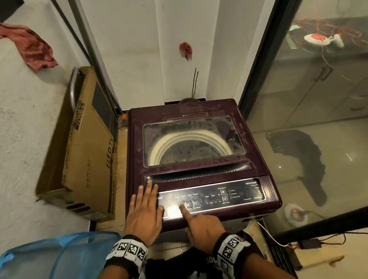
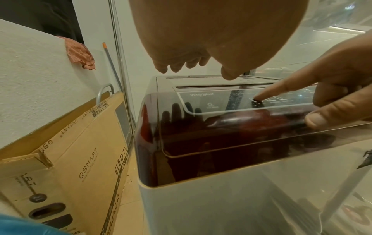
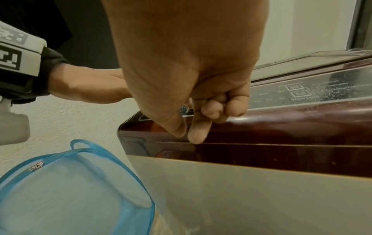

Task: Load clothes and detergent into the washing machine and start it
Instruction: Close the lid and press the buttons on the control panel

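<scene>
The maroon top-loading washing machine (image 1: 197,106) stands in front of me with its glass lid (image 1: 190,141) closed; the pale drum rim shows through it. My left hand (image 1: 147,202) lies flat with fingers spread on the left end of the control panel (image 1: 234,193). The index fingertip (image 1: 181,207) of my right hand (image 1: 186,218) presses a button at the panel's left, beside the buttons marked 2 and 3 (image 1: 192,204); its other fingers are curled. The left wrist view shows the same fingertip (image 2: 259,97) on the panel. The right wrist view shows the curled fingers (image 3: 211,111).
A cardboard TV box (image 1: 85,161) leans against the wall left of the machine. A blue mesh laundry basket (image 1: 44,267) stands at lower left, dark clothes (image 1: 181,271) lie below my wrists. A glass door (image 1: 322,102) closes the right side; cables (image 1: 314,242) trail on the floor.
</scene>
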`<state>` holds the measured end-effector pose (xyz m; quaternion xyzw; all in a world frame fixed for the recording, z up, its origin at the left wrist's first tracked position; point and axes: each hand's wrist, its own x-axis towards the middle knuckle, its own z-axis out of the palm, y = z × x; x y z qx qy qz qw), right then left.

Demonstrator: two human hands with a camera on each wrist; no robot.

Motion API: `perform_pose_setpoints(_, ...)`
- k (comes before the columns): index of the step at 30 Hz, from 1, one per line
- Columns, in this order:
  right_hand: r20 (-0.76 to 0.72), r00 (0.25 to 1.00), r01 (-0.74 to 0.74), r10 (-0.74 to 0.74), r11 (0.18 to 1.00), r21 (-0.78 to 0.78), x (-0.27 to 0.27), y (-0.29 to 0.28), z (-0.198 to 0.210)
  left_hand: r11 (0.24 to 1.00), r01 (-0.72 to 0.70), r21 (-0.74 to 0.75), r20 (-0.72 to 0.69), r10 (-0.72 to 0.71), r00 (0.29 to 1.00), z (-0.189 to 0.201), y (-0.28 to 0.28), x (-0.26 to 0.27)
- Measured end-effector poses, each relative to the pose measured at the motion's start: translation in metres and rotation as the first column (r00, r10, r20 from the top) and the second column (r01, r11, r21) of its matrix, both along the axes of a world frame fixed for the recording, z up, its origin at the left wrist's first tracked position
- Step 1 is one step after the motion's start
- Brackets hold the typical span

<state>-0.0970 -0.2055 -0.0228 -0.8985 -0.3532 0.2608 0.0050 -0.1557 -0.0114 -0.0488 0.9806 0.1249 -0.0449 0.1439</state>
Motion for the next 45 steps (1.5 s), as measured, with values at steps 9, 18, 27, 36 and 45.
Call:
perform_pose_setpoints(9, -0.025, 1.0, 0.0, -0.001, 0.999, -0.049, -0.004, 0.003, 0.008, 1.0, -0.025, -0.009, -0.018, 0.025, 1.0, -0.002, 0.005, -0.008)
perform_pose_setpoints(18, -0.042, 0.999, -0.02, 0.016, 0.995, -0.093, -0.004, 0.004, 0.002, 0.999, -0.037, -0.003, -0.008, 0.037, 0.999, -0.008, 0.002, -0.013)
perform_pose_setpoints(27, -0.013, 1.0, 0.013, -0.014, 0.999, -0.04, -0.006, 0.004, 0.009, 0.999, -0.039, -0.019, 0.017, 0.039, 0.999, -0.007, 0.0, -0.016)
perform_pose_setpoints(36, 0.005, 0.999, 0.05, -0.05, 0.996, 0.074, -0.017, 0.0, 0.015, 0.999, -0.032, -0.008, 0.006, 0.032, 0.999, -0.008, 0.003, -0.02)
perform_pose_setpoints(45, 0.013, 0.998, 0.068, -0.069, 0.996, 0.057, -0.019, -0.007, 0.014, 1.0, 0.005, 0.006, -0.012, -0.005, 1.0, -0.001, 0.003, -0.017)
